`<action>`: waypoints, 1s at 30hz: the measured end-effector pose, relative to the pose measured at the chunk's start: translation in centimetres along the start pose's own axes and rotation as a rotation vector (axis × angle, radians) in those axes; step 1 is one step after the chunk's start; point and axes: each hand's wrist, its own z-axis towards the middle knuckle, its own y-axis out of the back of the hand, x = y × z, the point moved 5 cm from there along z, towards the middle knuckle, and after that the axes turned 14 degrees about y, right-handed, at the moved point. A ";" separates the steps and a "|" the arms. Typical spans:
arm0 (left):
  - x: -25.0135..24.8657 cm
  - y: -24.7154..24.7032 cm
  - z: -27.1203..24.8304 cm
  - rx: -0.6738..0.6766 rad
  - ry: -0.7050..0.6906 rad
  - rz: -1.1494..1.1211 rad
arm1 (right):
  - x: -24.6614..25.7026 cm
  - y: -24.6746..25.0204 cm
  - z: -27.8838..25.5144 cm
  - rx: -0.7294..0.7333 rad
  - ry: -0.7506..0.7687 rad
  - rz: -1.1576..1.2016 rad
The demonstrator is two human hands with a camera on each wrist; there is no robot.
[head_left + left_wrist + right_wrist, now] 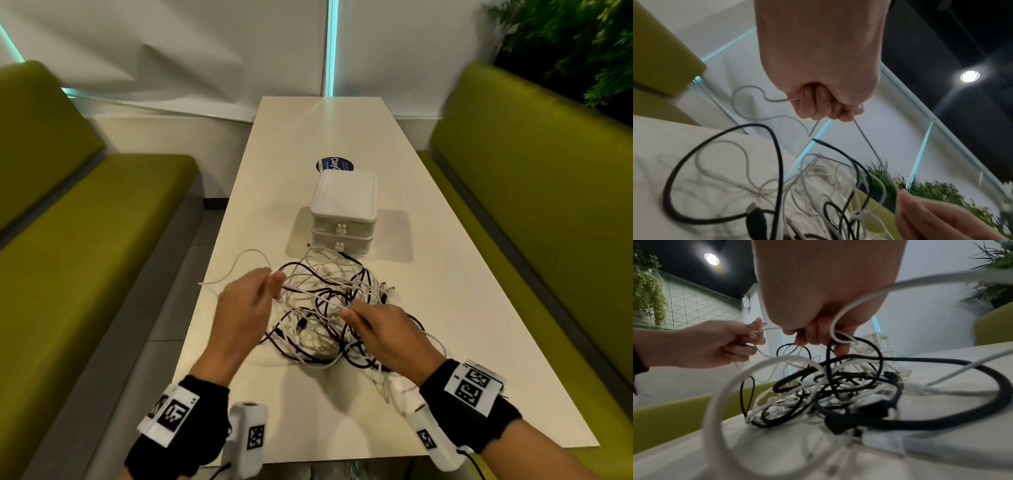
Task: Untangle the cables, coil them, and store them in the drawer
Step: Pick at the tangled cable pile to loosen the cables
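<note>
A tangle of black and white cables (329,308) lies in a heap on the white table (445,274). My left hand (270,284) is raised at the heap's left edge and pinches a thin white cable (869,146) near its plug end. That cable runs taut to my right hand (347,313), which pinches it over the heap (838,386). In the right wrist view my right hand (812,339) has its fingers curled among the loops. A white two-drawer box (343,212) stands just beyond the heap, both drawers closed.
Green benches (85,222) flank the table on both sides. A round blue sticker (334,163) lies behind the box. The near table edge (376,455) is close to my wrists. A plant wall (565,44) fills the back right.
</note>
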 end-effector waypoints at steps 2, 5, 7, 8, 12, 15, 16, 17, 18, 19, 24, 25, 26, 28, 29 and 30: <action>0.3 0.4 0.1 -0.038 0.064 -0.032 | 0.2 -0.3 0.5 0.016 -0.004 -0.021; 0.6 0.5 -0.4 -0.077 0.103 -0.057 | 0.4 -0.6 1.1 0.062 -0.033 -0.069; -0.1 1.0 -0.8 -0.116 0.076 -0.135 | 0.3 -0.7 1.2 0.093 -0.040 -0.093; -0.9 1.1 -1.1 -0.112 0.036 -0.171 | 0.4 -0.7 1.3 0.105 -0.034 -0.099; -3.6 -2.0 -2.0 0.134 -0.108 -0.074 | 1.1 -0.6 1.6 0.109 -0.009 -0.123; -2.4 -4.6 -2.4 0.257 -0.061 0.072 | 1.7 0.0 1.4 0.066 0.026 -0.113; -1.9 -4.9 -2.5 0.269 -0.056 0.093 | 1.7 0.1 1.2 0.069 0.034 -0.110; -1.6 -5.1 -2.6 0.272 -0.057 0.100 | 1.8 0.1 1.1 0.073 0.043 -0.102; -1.6 -5.0 -2.6 0.266 -0.066 0.103 | 1.9 0.1 1.1 0.079 0.047 -0.088; -1.7 -4.7 -2.6 0.255 -0.078 0.110 | 1.9 0.0 1.0 0.087 0.045 -0.070; -1.8 -1.2 -1.1 0.087 -0.062 0.042 | 1.0 0.3 1.0 0.023 0.009 0.038; -1.6 -0.2 -0.8 0.039 -0.047 0.001 | 0.7 0.4 0.9 -0.003 0.006 0.055; -1.3 0.7 -0.6 -0.011 -0.029 -0.032 | 0.4 0.5 0.8 -0.022 0.007 0.065; -0.3 2.2 -0.3 -0.119 0.036 -0.104 | -0.1 0.4 0.8 -0.044 0.014 0.068; 0.3 2.9 -0.2 -0.169 0.093 -0.161 | -0.3 0.4 0.9 -0.053 0.016 0.063; 1.1 3.3 -0.2 -0.209 0.163 -0.224 | -0.5 0.4 0.9 -0.060 0.013 0.056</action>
